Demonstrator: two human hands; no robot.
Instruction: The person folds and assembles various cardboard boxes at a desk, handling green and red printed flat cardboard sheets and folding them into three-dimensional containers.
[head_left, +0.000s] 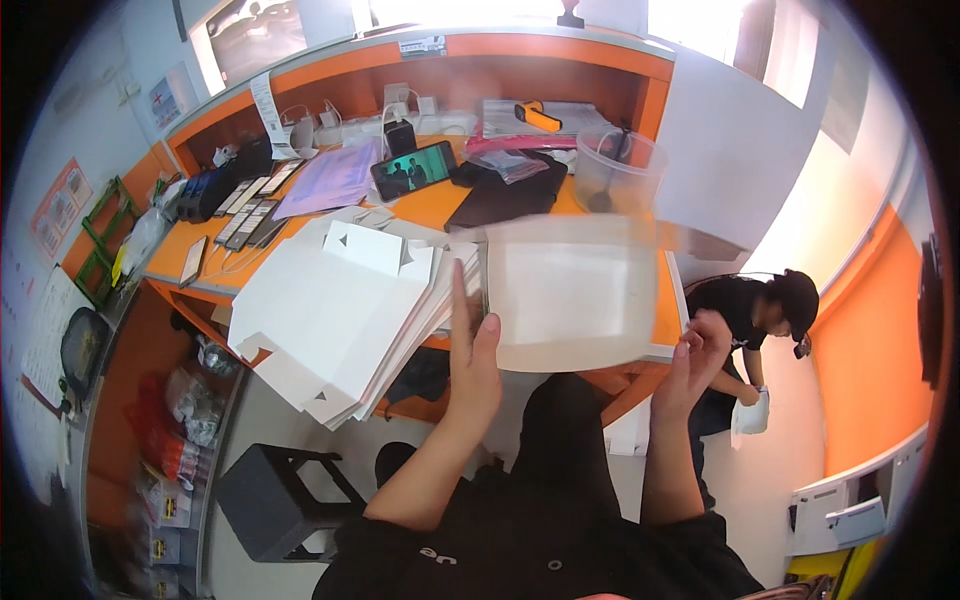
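A white cardboard box (570, 300), partly folded up, stands in front of me at the desk's near edge. One flap (700, 243) sticks out from its far right corner, smeared by motion. My left hand (475, 360) is upright at the box's left side, fingers stretched out and thumb apart, beside or touching the wall. To the right of the box, my right hand (692, 365) is raised with loosely curled fingers, apart from the box and holding nothing visible. A thick stack of flat white box blanks (330, 300) lies left of my left hand, overhanging the desk edge.
On the orange desk (425, 208) are a propped phone playing video (412, 172), several other phones (250, 215), a clear tub (618, 170) and a yellow-black tool (538, 117). A black stool (285, 500) stands lower left. Another person (755, 310) bends down at right, holding something white.
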